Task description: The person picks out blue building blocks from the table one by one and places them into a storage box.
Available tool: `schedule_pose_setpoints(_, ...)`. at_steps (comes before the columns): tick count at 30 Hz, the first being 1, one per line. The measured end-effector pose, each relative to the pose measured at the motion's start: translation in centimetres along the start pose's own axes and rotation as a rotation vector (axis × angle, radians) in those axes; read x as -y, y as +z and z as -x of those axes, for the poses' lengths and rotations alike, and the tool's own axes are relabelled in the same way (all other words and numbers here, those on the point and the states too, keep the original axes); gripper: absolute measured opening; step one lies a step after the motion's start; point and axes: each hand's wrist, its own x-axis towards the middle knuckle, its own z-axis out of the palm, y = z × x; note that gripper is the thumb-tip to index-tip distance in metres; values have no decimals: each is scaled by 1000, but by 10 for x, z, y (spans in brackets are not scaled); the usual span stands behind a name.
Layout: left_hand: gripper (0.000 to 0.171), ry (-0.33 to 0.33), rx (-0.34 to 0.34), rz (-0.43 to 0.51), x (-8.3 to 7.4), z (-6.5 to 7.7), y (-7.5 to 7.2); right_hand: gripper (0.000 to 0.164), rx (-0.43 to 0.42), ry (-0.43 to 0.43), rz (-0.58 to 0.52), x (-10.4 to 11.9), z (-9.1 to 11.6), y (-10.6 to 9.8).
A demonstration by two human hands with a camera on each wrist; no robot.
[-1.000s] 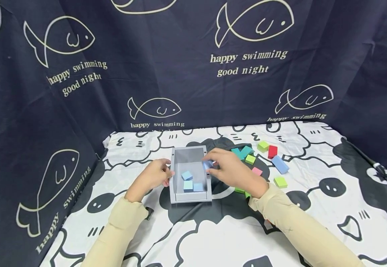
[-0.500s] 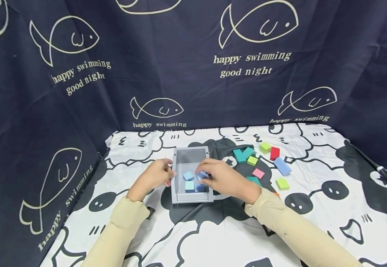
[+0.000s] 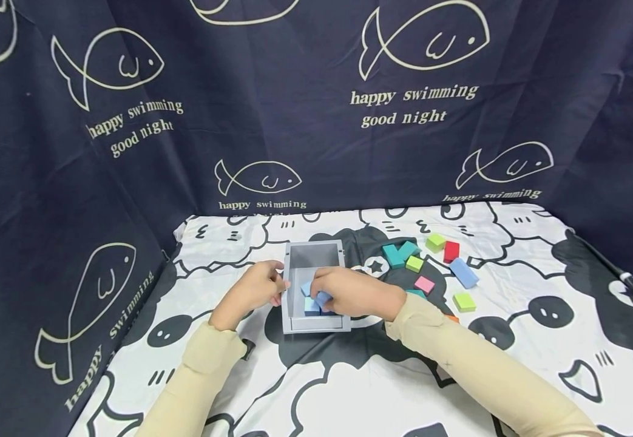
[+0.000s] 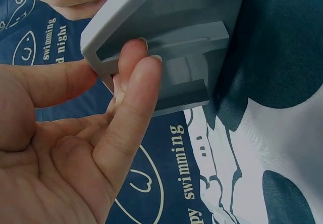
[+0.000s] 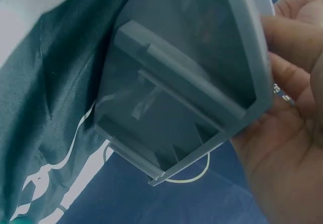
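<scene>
A grey open-topped box (image 3: 316,323) stands on the patterned cloth. My left hand (image 3: 258,284) grips its left side; the left wrist view has the thumb at the rim and fingertips along the outer wall (image 4: 197,12). Reaching over the right rim, my right hand (image 3: 357,291) pinches a blue block (image 3: 322,299) inside the box, low over the others. Light blue blocks (image 3: 311,307) lie at the box's near end, partly covered by the right hand. The right wrist view looks at the ribbed outer side (image 5: 176,12), with the fingertips hidden behind the rim.
Right of the box lie several loose blocks: teal (image 3: 393,256), lime (image 3: 435,243), red (image 3: 451,252), pink (image 3: 424,284) and a longer blue one (image 3: 464,273). Part of an orange block (image 3: 451,318) shows beside the right sleeve. A dark curtain (image 3: 316,109) hangs behind the cloth.
My right hand has carried the blue block from the box's right rim inward and down to the near end. My left hand has kept its grip on the left side.
</scene>
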Motion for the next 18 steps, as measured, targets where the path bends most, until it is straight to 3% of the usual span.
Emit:
schedule_pose_setpoints(6,45,2,8,4,-1,1,-1,22,58,-50,23,-2,-8,3)
schedule_pose_setpoints(18,43,0,11,1,-2,1,-1,25,58,-70,12,-4,-12,6)
